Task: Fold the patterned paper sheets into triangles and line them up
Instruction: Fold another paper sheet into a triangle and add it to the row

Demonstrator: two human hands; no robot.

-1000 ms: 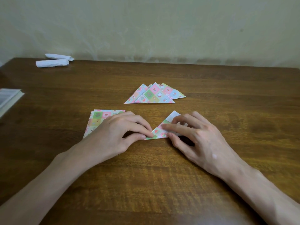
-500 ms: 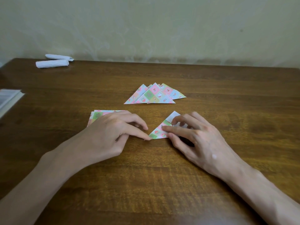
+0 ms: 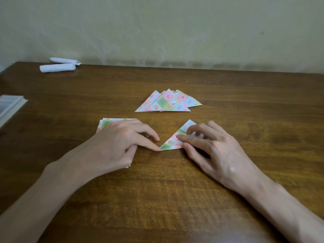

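A patterned paper sheet folded into a triangle (image 3: 172, 141) lies on the wooden table in front of me, its white underside showing at the top. My right hand (image 3: 213, 148) presses flat fingers on its right half. My left hand (image 3: 121, 144) touches the triangle's left corner with an extended fingertip. Under my left hand lies a stack of unfolded patterned sheets (image 3: 107, 122), mostly hidden. Farther back, several finished triangles (image 3: 167, 101) overlap in a fanned row.
Two white rolled papers (image 3: 57, 67) lie at the table's far left corner. A book or pad (image 3: 8, 105) sits at the left edge. The wall stands right behind the table's (image 3: 175, 199) far edge.
My left hand has slid left along the triangle's lower edge to its left corner, uncovering more of the fold. My right hand has stayed pressing in place.
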